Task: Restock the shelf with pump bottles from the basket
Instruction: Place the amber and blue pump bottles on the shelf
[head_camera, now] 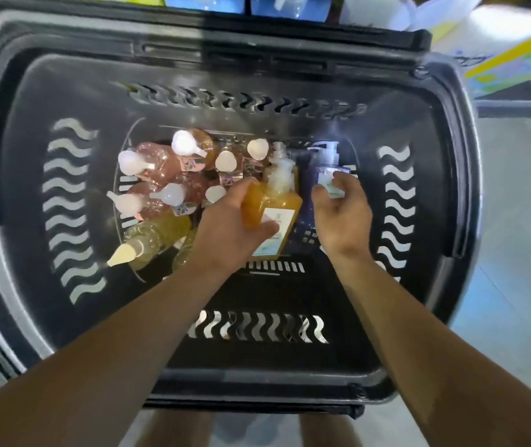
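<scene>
Black plastic shopping basket (64, 75) seen from above, left hand (225, 233) gripping an orange pump bottle (272, 204) lifted over its floor, right hand (341, 214) curling its fingers round a purple pump bottle (325, 166) beside it, pink pump bottles (161, 169) clustered left, yellow ones (154, 237) lying nearer.

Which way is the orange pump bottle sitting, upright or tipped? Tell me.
Tipped. The orange pump bottle is tilted in the left hand, its white pump head pointing at the basket's far wall, its label facing up.
</scene>
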A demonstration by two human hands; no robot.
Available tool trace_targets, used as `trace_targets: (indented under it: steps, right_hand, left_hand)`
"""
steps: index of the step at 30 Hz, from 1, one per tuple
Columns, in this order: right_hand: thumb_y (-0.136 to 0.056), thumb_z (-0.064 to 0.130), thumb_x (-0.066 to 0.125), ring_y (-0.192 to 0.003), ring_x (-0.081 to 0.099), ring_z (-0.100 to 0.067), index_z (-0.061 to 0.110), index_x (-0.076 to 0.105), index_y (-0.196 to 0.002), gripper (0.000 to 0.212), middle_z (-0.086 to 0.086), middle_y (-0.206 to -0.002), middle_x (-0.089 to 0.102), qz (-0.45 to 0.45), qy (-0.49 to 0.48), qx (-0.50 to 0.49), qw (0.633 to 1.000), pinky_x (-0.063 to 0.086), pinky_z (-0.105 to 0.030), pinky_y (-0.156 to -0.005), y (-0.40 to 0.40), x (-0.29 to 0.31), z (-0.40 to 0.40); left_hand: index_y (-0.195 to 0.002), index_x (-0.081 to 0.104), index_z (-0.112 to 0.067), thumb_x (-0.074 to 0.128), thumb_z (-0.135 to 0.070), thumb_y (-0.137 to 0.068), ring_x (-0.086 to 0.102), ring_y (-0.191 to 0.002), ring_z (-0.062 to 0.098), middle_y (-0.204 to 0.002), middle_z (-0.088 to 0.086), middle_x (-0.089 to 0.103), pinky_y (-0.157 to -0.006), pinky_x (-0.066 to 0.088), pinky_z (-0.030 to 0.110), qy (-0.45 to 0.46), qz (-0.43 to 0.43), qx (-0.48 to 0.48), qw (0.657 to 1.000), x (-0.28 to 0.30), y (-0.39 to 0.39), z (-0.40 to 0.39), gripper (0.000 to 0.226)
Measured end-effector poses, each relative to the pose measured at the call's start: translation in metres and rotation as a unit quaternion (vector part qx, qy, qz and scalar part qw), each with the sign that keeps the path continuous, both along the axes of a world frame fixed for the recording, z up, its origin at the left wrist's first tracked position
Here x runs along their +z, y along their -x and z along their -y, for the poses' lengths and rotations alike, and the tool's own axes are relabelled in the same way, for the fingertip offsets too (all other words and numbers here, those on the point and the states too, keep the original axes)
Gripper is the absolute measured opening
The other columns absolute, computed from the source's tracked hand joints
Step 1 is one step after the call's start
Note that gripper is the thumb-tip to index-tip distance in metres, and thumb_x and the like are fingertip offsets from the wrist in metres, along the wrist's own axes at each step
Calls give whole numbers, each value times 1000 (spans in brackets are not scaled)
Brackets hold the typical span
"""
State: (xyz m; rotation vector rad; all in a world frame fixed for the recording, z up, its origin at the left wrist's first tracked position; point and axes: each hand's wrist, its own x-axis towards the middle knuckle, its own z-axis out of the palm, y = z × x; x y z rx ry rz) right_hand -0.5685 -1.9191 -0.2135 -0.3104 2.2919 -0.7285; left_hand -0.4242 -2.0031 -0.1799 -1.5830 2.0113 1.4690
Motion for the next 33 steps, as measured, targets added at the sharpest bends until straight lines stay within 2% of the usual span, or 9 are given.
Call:
trace_targets:
  steps: [2,5,9,11,15,19,23,28,33]
  right_hand:
    - [-84,33,67,-131,42,-24,15,44,-139,62,-5,-141,46,-39,-68,87,993,30,-36,-114,0,-21,-3]
    - [-80,37,71,-143,19,-28,14,28,-148,83,-6,-157,23,-54,-117,106,986,9,-23,-108,-5,-41,-1]
    - [-81,40,70,-129,39,-24,14,41,-136,67,-4,-138,46,-156,-87,143,973,20,-21,-100,-10,-56,-1]
    - [-79,37,75,-125,42,-21,16,42,-136,70,-3,-135,47,-113,-91,119,982,32,-25,-101,-6,-58,-3]
    - [-77,27,80,-97,60,-7,18,47,-124,58,8,-106,58,19,-87,71,993,49,-13,-68,2,-56,-4]
    - [-67,25,84,-93,62,-19,22,31,-120,74,0,-104,57,-3,-112,97,989,59,-35,-71,-8,-60,6]
    - [-67,23,82,-99,60,-26,23,33,-118,70,-3,-109,58,-14,-132,115,985,56,-40,-82,-18,-55,11]
    - [-78,17,74,-95,57,-9,22,48,-121,51,9,-106,57,33,-80,41,995,44,-7,-65,-18,11,-11]
    - [-80,18,75,-91,57,-8,26,46,-119,49,15,-97,56,65,-24,-2,998,41,-9,-62,-21,137,-37]
  left_hand:
    - [-141,43,-27,79,-32,-79,61,-103,10,-115,-9,64,-93,53,32,-3,-4,28,1000,-5,-7,4,71]
    - [-141,44,-28,81,-35,-77,61,-106,10,-118,-10,63,-92,53,33,2,4,45,999,-10,-14,8,75]
    - [-137,48,-30,83,-36,-73,59,-101,7,-116,-12,63,-75,46,17,10,6,66,998,-18,-21,14,73]
    - [-137,48,-31,83,-39,-73,57,-98,4,-117,-12,62,-66,38,9,14,16,55,998,-22,-24,17,73]
    - [-138,48,-29,82,-45,-71,60,-103,6,-121,-10,64,-72,44,11,18,24,59,998,-28,-32,21,77]
    - [-139,47,-27,83,-38,-73,54,-105,3,-119,-13,60,-82,46,19,23,27,77,996,-27,-33,21,76]
    - [-136,50,-28,84,-36,-73,61,-105,9,-118,-8,65,-84,51,24,16,20,73,997,-20,-37,21,71]
    - [-133,51,-27,83,-22,-76,60,-88,-7,-103,-15,62,-78,53,18,-3,-14,81,997,27,-41,20,66]
    - [-123,58,-22,82,-13,-75,56,-75,-25,-90,-24,62,-62,45,1,6,-42,66,997,116,-45,18,54]
